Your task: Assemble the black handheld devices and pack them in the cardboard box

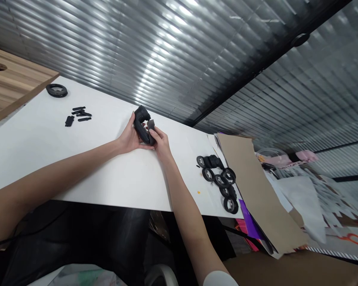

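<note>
A black, curved, C-shaped part (139, 126) is held above the white table (113, 178). My left hand (129, 137) is closed around its left side, the fingers partly hidden behind it. My right hand (162, 143) grips a dark grey block-like piece (151, 125) at the right side of the curved part, thumb on its front face. Whether the two pieces are joined I cannot tell. To the left lie several thin black strips (84, 119) and a small black rectangular piece (69, 121).
Black rings (56, 91) lie at the table's far left, beside a wooden board (20, 75). Several more black rings (222, 181) cluster on the right, near a brown cardboard sheet (250, 178). A corrugated metal wall (107, 51) stands behind the table.
</note>
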Demonstrator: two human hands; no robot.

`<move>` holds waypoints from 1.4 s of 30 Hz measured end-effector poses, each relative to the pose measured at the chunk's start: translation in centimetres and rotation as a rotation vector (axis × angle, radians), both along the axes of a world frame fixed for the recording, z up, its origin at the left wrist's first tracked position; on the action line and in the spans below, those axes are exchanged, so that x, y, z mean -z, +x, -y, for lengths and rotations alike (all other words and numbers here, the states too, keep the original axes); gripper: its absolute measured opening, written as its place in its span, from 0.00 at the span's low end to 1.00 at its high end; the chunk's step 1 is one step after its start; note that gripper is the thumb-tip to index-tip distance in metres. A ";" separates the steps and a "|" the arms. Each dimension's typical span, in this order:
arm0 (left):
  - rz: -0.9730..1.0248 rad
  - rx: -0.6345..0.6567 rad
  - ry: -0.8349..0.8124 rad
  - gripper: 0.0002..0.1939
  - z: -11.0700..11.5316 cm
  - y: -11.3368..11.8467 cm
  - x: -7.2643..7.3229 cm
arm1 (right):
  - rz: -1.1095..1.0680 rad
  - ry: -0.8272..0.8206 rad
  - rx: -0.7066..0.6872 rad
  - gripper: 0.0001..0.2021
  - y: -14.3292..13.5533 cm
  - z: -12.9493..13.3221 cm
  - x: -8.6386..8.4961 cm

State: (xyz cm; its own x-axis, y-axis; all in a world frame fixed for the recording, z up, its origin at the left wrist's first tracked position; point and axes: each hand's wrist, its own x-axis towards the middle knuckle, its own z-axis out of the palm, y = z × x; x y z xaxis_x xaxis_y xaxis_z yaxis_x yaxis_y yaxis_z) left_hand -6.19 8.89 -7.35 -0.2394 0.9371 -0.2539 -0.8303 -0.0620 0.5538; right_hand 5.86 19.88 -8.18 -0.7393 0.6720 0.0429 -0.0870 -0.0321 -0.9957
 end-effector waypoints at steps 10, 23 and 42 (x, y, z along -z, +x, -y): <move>-0.019 0.050 0.022 0.43 0.2 0.0 -0.2 | 0.055 0.120 -0.006 0.25 0.5 0.0 -0.1; -0.108 0.116 0.037 0.45 0.1 0.2 0.1 | 0.051 0.198 0.055 0.26 -0.2 0.1 0.3; -0.047 0.139 0.074 0.44 -0.1 0.2 0.1 | 0.041 0.341 0.154 0.28 -0.4 1.2 1.1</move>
State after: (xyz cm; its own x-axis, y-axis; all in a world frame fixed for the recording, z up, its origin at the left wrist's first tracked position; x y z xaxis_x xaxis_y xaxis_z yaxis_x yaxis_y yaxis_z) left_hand -5.99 9.03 -7.45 -0.1162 0.9777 -0.1749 -0.8068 0.0098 0.5907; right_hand 5.46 18.67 -9.30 -0.6363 0.7278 0.2560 -0.0248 0.3123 -0.9496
